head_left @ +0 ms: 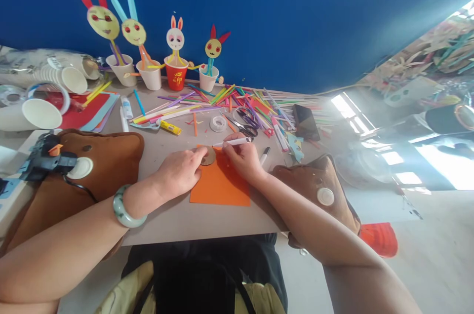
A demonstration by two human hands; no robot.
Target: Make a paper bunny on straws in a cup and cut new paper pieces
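A sheet of orange paper [221, 188] lies on the table in front of me. Near its top edge is a round brownish disc [209, 157], looking like cardboard. My left hand [182, 171], with a jade-coloured bangle on the wrist, presses the disc onto the paper with its fingertips, the other fingers curled. Pinched in my right hand [243, 158] is a white marker pen [239, 141], its tip at the disc's upper right edge. Just right of that hand a pen cap or second pen with a dark end [265, 155] lies partly hidden.
Scissors [240, 124], a tape roll [218, 123], a yellow glue stick [171, 128] and scattered coloured sticks lie beyond the paper. Rabbit figures in cups, one a red cup [176, 75], line the blue wall. Brown cushions flank me; a phone [306, 122] lies right.
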